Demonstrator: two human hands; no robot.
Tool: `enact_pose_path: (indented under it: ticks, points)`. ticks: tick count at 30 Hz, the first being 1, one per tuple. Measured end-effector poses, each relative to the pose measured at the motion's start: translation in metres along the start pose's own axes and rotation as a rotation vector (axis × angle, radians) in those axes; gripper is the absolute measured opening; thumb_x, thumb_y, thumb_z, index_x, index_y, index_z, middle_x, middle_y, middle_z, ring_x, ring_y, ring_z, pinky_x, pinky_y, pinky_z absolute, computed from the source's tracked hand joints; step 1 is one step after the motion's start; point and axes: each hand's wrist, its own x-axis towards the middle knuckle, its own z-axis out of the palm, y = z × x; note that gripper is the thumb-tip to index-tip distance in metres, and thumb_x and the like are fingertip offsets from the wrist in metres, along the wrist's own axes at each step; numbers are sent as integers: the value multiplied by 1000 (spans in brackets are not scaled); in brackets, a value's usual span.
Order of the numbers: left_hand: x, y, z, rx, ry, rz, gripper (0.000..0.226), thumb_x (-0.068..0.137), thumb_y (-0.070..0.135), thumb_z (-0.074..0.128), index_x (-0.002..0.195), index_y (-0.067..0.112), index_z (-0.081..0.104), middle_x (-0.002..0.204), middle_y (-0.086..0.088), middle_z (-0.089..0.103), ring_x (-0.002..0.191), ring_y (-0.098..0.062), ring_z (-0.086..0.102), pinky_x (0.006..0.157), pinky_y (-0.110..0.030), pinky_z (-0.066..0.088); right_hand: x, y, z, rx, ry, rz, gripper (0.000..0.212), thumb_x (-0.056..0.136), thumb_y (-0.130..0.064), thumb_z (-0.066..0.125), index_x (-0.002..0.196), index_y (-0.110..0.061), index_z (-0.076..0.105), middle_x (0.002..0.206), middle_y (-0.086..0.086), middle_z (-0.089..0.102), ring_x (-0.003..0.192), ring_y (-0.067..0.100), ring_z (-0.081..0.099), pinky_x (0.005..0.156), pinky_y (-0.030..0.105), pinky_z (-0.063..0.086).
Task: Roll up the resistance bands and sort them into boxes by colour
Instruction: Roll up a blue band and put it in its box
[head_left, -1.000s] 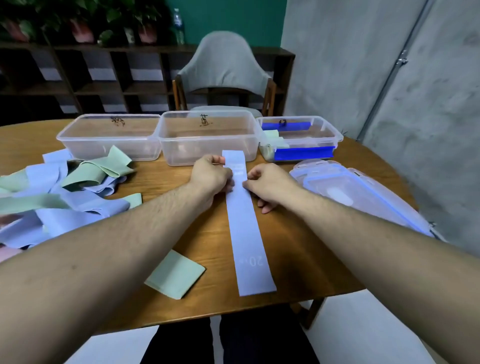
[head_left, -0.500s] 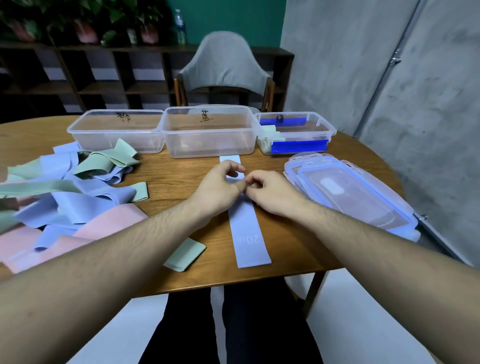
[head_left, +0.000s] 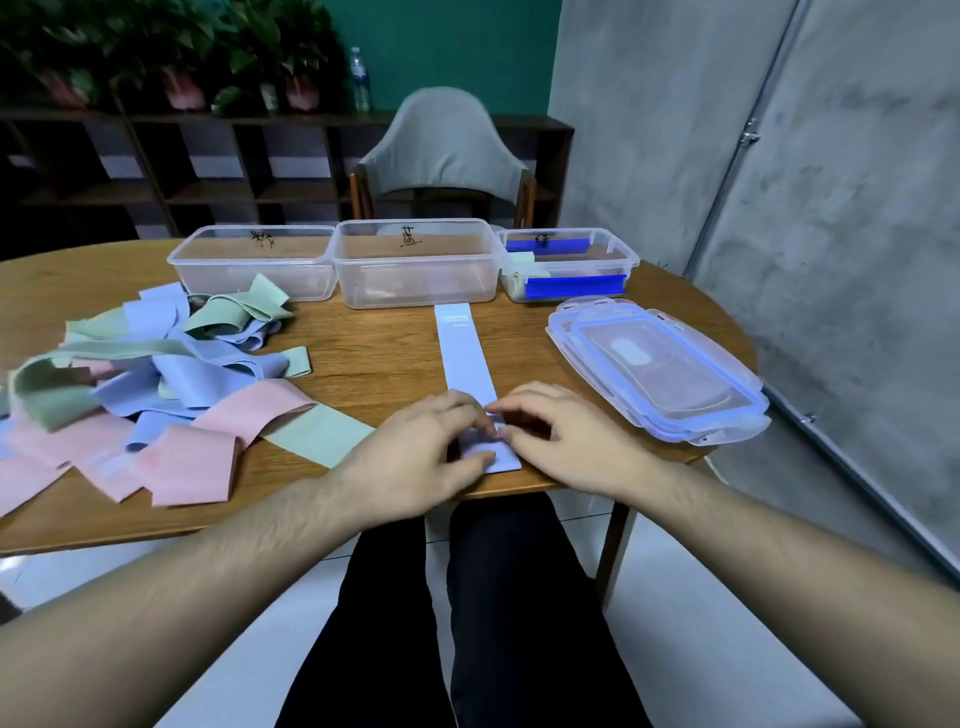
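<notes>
A long pale blue resistance band (head_left: 464, 353) lies flat on the wooden table (head_left: 363, 364), running from the middle box toward the near edge. My left hand (head_left: 421, 457) and my right hand (head_left: 566, 436) both press on its near end, fingertips pinching the band's edge between them. Three clear plastic boxes stand in a row at the back: left box (head_left: 249, 267), middle box (head_left: 415, 265), right box (head_left: 569, 265) with blue clips and a pale green band inside.
A loose heap of blue, green and pink bands (head_left: 156, 384) covers the left of the table. Stacked clear lids with blue rims (head_left: 660, 369) lie on the right. A grey chair (head_left: 441, 150) stands behind the boxes, a concrete wall to the right.
Both hands have slid along the blue band from its far part down to its near end at the table edge. The view has tilted down.
</notes>
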Motion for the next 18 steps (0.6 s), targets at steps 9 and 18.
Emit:
enact_pose_path:
  ticks: [9, 18]
  points:
    - [-29, 7, 5, 117, 2, 28, 39, 98, 44, 47, 130, 30, 64, 142, 12, 55, 133, -5, 47, 108, -29, 42, -43, -11, 5, -200, -137, 7, 45, 100, -46, 47, 145, -40, 46, 151, -22, 42, 144, 2, 25, 120, 33, 22]
    - [-34, 10, 12, 190, 160, 92, 22, 92, 29, 65, 114, 27, 72, 121, 10, 70, 108, -9, 67, 78, -28, 59, -46, -20, 8, -303, -48, -45, 53, 95, -55, 32, 133, -32, 61, 137, -15, 58, 128, 9, 47, 107, 38, 39]
